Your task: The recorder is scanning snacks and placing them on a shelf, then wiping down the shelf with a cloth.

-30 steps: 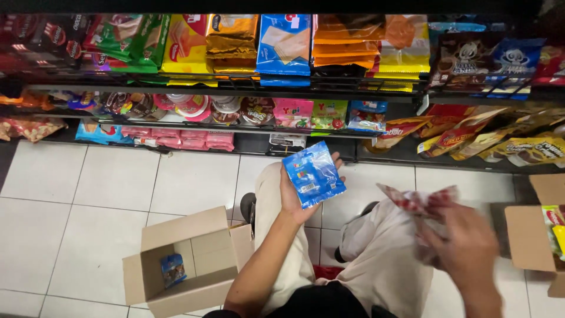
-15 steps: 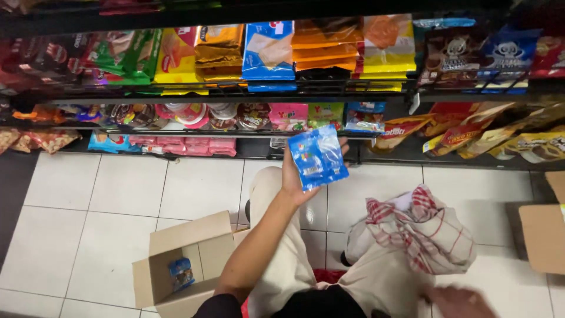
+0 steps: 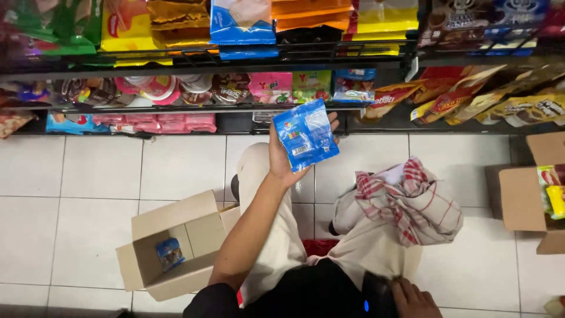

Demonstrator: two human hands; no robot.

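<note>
My left hand (image 3: 286,158) holds a blue snack packet (image 3: 306,135) up in front of the lower shelf (image 3: 194,108), close to a row of similar blue packets (image 3: 354,88). My right hand (image 3: 414,298) is down at my hip by the bottom edge, resting against my dark clothing, with nothing seen in it. A red-and-white checked cloth (image 3: 412,200) lies draped over my right knee. An open cardboard box (image 3: 176,247) sits on the floor to my left with one small blue packet (image 3: 169,253) inside.
Shelves of colourful snack bags fill the top of the view. A second cardboard box (image 3: 529,194) with yellow and red packets stands on the white tiled floor (image 3: 100,171) at the right.
My left hand has raised the blue packet nearer the lower shelf. My right hand let go of the checked cloth, which now lies on my knee, and dropped to my hip.
</note>
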